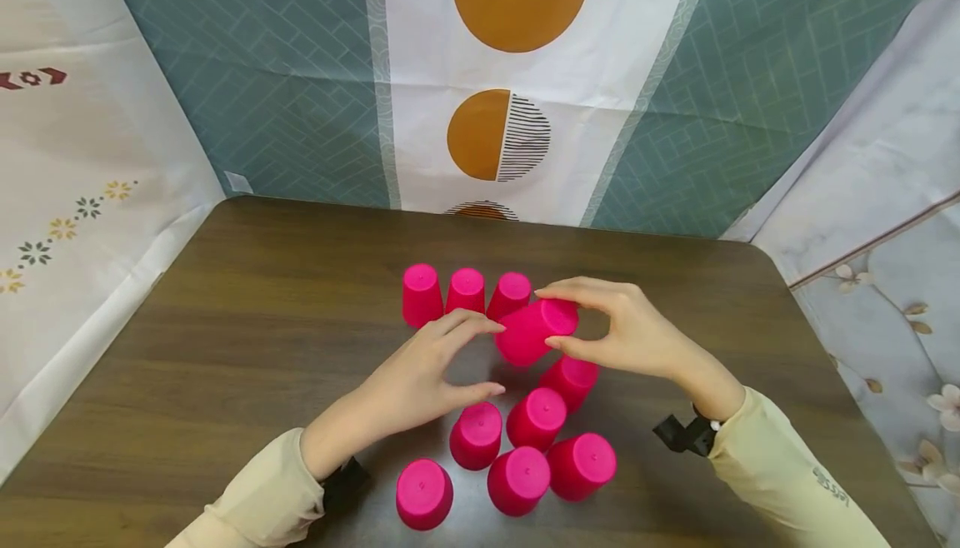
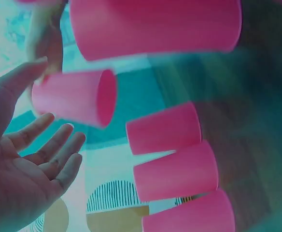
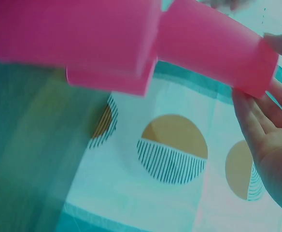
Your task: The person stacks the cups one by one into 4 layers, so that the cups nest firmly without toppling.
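My right hand (image 1: 630, 327) grips a bright pink plastic cup (image 1: 528, 336) near its closed end, thumb on one side and fingers on the other. The cup is tilted, with its mouth towards the left and down, above the table; the right wrist view shows the fingers at the end of this cup (image 3: 218, 48). Just left of it, my left hand (image 1: 427, 365) holds nothing, its thumb and fingers spread apart. In the left wrist view a gap shows between the left fingers (image 2: 59, 142) and the held cup (image 2: 76, 96).
Three upside-down pink cups stand in a row behind the hands, among them the leftmost cup (image 1: 422, 294). Several more stand upside down nearer the front, such as the front-left cup (image 1: 424, 494) and the front-right cup (image 1: 582, 466). The brown wooden table (image 1: 247, 323) meets a patterned curtain (image 1: 300, 115).
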The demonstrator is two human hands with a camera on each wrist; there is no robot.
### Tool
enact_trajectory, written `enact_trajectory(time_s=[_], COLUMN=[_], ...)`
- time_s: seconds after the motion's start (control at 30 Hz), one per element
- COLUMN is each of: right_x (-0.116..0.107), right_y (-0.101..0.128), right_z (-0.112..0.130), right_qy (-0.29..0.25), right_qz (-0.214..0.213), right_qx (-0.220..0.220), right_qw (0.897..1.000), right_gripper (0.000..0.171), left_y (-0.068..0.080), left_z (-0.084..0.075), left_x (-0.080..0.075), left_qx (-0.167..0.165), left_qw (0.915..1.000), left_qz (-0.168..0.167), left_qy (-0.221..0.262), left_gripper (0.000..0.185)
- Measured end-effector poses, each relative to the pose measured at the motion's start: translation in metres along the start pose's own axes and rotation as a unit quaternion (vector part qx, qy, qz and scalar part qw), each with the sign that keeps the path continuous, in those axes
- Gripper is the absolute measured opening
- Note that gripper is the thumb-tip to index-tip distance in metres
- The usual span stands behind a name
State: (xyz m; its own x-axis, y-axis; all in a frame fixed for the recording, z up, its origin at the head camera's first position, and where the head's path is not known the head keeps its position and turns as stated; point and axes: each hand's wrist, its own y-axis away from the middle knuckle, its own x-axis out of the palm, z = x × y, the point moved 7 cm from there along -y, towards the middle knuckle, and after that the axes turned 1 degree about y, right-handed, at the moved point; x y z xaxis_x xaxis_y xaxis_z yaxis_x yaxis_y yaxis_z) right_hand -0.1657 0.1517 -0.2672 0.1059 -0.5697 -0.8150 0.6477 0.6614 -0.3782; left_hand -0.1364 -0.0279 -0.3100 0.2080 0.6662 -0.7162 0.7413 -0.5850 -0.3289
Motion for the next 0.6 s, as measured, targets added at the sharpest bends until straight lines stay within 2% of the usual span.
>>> enact_trajectory(time_s=[0.13,0.33,0.47,0.6], right_x=[-0.021,-0.035,-0.032,-0.023], right_y=[-0.002,-0.004,-0.003,0.000], right_z=[-0.006,-0.023,-0.040,-0.061], right_qy=[-0.001,0.014,0.017,0.007], right_qz=[-0.036,-0.053,-0.050,-0.039], right_qx=[-0.002,0.025,0.057,0.088], right_qw=[0.999,0.998,0.997,0.995], right_gripper=[0.054,0.050,0.049,0.048], left_y=[0.012,0.023,0.026,0.027], left_z=[-0.006,-0.007,-0.003,0.002], left_x=[0.011,0.030,0.038,0.041], left_qx=[-0.020,-0.041,-0.046,-0.061], left_qw=[0.9984,0.9902,0.9850,0.9821], left_qz=[0.049,0.121,0.134,0.124], left_qy=[0.021,0.057,0.099,0.128], left_gripper=[0.066,0.060,0.051,0.042])
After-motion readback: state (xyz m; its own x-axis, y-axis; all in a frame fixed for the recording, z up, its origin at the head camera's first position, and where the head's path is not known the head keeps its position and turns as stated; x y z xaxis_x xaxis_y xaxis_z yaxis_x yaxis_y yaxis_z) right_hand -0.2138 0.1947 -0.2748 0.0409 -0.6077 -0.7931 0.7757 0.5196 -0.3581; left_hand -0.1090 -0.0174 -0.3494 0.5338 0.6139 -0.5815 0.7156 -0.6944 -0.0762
